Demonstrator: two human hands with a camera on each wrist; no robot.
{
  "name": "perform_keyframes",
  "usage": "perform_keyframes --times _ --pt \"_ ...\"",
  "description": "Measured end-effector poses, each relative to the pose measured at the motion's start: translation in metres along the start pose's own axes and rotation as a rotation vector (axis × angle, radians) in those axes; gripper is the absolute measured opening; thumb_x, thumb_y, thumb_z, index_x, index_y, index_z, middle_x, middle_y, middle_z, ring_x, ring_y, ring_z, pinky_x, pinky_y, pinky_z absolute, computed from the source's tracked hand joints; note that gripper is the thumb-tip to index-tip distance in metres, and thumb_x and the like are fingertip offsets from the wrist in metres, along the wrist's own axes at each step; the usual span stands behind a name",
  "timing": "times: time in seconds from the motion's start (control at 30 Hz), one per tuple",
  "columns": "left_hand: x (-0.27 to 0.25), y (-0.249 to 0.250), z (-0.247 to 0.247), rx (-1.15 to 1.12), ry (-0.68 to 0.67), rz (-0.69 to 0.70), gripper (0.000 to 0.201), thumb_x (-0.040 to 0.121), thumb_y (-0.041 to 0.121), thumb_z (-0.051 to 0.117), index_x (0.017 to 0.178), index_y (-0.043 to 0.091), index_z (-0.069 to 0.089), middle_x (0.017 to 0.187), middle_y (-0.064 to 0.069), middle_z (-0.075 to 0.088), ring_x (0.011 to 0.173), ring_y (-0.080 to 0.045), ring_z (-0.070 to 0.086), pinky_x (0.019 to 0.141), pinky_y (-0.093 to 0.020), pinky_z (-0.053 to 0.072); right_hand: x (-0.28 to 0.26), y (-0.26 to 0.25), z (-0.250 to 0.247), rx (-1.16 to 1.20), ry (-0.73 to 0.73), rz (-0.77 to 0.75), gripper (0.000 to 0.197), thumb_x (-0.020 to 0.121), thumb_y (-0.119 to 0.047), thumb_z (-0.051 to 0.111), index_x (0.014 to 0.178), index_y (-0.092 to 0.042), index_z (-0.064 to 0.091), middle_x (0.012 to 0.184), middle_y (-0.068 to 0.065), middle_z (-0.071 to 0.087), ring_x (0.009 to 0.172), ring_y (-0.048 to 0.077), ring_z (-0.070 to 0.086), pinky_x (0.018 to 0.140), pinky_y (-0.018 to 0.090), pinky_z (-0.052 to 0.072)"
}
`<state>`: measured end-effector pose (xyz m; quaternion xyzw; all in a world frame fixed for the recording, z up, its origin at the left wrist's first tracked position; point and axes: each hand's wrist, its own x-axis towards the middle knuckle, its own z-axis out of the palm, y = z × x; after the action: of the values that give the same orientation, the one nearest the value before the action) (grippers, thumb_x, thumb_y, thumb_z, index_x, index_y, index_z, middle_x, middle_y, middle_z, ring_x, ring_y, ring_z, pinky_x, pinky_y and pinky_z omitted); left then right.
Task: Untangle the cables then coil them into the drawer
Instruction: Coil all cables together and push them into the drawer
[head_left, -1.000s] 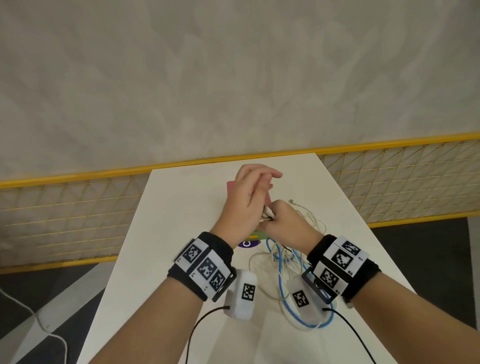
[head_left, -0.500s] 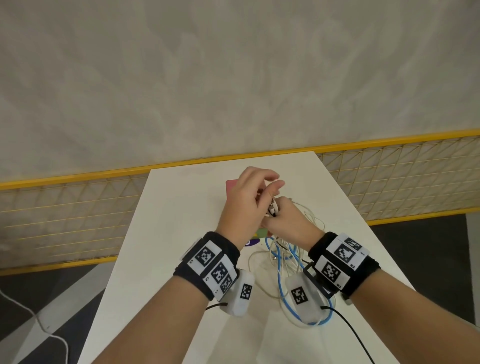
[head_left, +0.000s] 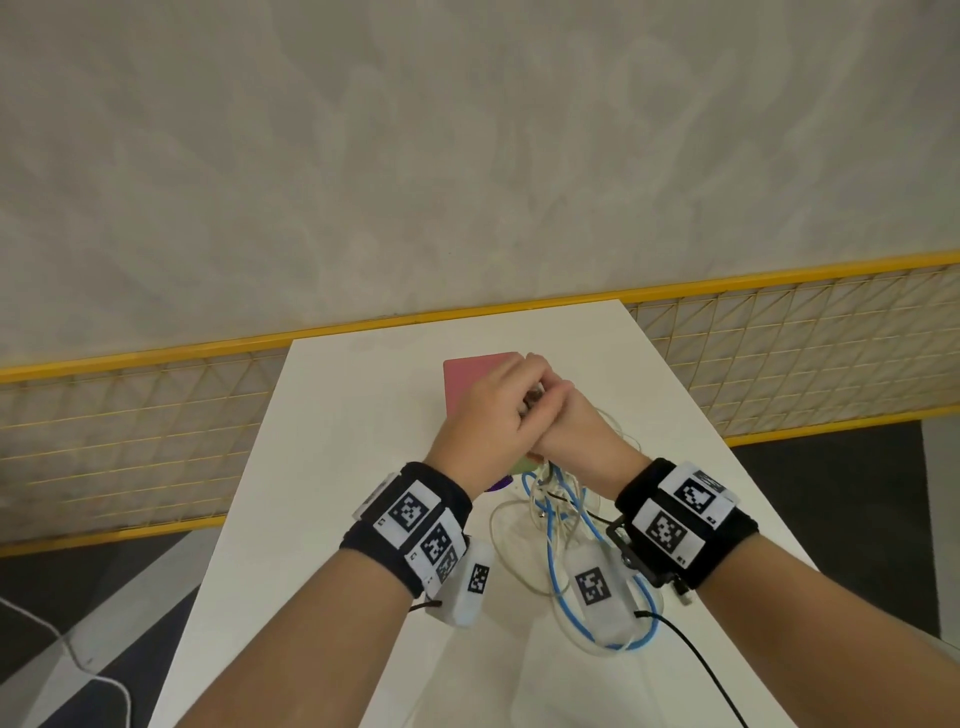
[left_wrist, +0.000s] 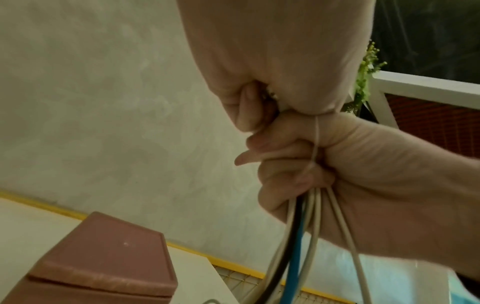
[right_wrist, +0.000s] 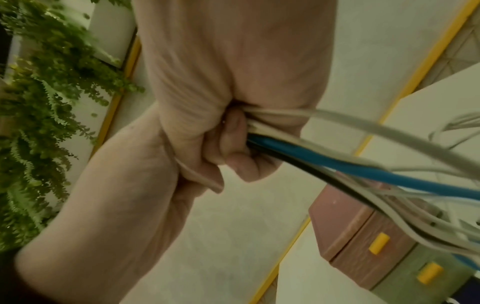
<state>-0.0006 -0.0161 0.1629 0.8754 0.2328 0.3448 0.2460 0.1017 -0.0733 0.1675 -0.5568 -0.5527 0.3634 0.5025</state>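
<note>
Both hands meet above the table (head_left: 332, 467), over the small drawer unit (head_left: 467, 374). My right hand (head_left: 566, 426) grips a bundle of cables (head_left: 556, 519) in its fist: a blue cable (left_wrist: 294, 257), a black cable (left_wrist: 288, 236) and several white cables (left_wrist: 345, 236) hang down from it. My left hand (head_left: 488, 415) sits curled on top of the right fist, its fingers (left_wrist: 246, 111) closed round the cable ends sticking out there. The right wrist view shows my right hand (right_wrist: 233, 133) with the blue cable (right_wrist: 363, 170) leaving it. The rest of the tangle lies on the table.
The drawer unit has a pink top drawer (right_wrist: 363, 242) and a green drawer (right_wrist: 405, 273) below, both with yellow handles and pushed in. A yellow-framed mesh fence (head_left: 130, 441) runs behind the table. A white cord (head_left: 104, 680) lies on the floor at left.
My left hand's fingers, spread a second ago, have curled down onto the top of the right fist. Both hands have moved slightly away from me, over the drawer unit.
</note>
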Motion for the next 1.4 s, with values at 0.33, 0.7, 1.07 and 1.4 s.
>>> perform_keyframes --times 0.33,0.7,1.07,1.4 --pt "0.008 -0.035 -0.021 0.048 0.039 -0.337 0.036 0.104 0.032 0.036 0.091 0.013 0.064 0.092 -0.002 0.059 0.083 -0.013 0.058 0.081 -0.034 0.047 -0.005 0.028 -0.021 -0.522 -0.213 -0.014 0.037 0.1 -0.036 0.035 0.104 -0.006 0.055 0.084 0.016 0.061 0.075 0.03 0.057 0.068 0.036 0.046" --pt "-0.004 -0.011 -0.003 0.225 -0.515 -0.123 0.088 0.076 0.044 0.077 0.146 0.028 0.027 0.119 -0.005 0.065 0.105 -0.023 0.062 0.087 -0.039 0.052 0.01 0.009 -0.032 -0.675 -0.488 -0.064 0.017 0.096 -0.01 0.047 0.084 -0.004 0.058 0.077 0.0 0.064 0.07 0.005 0.061 0.064 0.017 0.046" --pt "0.005 -0.018 -0.016 -0.079 -0.401 -0.201 0.04 0.097 0.044 0.049 0.082 0.009 0.061 0.063 -0.001 0.046 0.05 -0.003 0.04 0.042 -0.014 0.033 0.006 0.016 -0.069 -0.376 -0.388 0.059 0.031 0.1 -0.028 0.04 0.076 -0.019 0.056 0.06 -0.002 0.048 0.058 0.014 0.054 0.058 0.017 0.041" --pt "0.012 -0.029 -0.011 -0.676 0.244 -0.497 0.036 0.103 0.038 0.038 0.076 0.016 0.049 0.057 0.007 0.031 0.047 -0.008 0.026 0.044 -0.02 0.027 -0.012 0.05 -0.053 -0.159 -0.12 0.098 0.029 0.103 -0.024 0.031 0.08 -0.012 0.045 0.068 0.004 0.041 0.057 0.021 0.056 0.065 0.032 0.053"
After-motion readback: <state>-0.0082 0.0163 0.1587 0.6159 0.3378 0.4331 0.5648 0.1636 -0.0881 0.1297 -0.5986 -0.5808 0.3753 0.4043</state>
